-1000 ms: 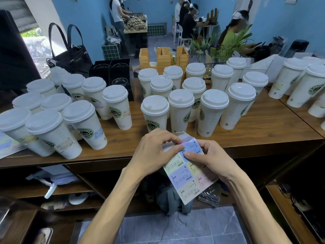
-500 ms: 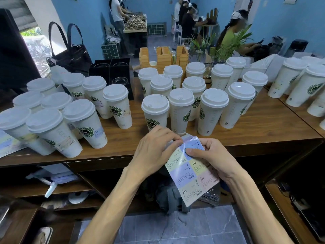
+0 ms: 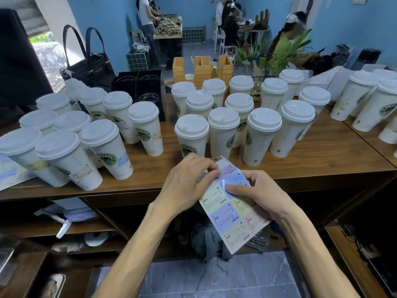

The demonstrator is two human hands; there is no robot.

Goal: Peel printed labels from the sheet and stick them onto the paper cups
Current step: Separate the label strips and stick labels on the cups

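A sheet of pastel printed labels (image 3: 233,214) hangs in front of the counter edge, held in both hands. My right hand (image 3: 255,192) grips the sheet from the right, thumb pressed on a blue label. My left hand (image 3: 189,181) pinches the sheet's upper left part with curled fingers, where a label lifts at the top. Behind them, several lidded white paper cups (image 3: 222,134) with green logos stand in the counter's middle. Another cluster of cups (image 3: 107,147) at the left carries small stuck labels.
The wooden counter (image 3: 322,155) also holds more cups at the right (image 3: 384,106), a black bag (image 3: 86,65), wooden boxes (image 3: 202,67) and plants. A second label sheet (image 3: 10,175) lies at the far left. Shelves below hold clutter. People work in the background.
The sheet has been drawn slightly lower and my left fingers have shifted along its top edge, lifting a label there. My right hand keeps its hold.
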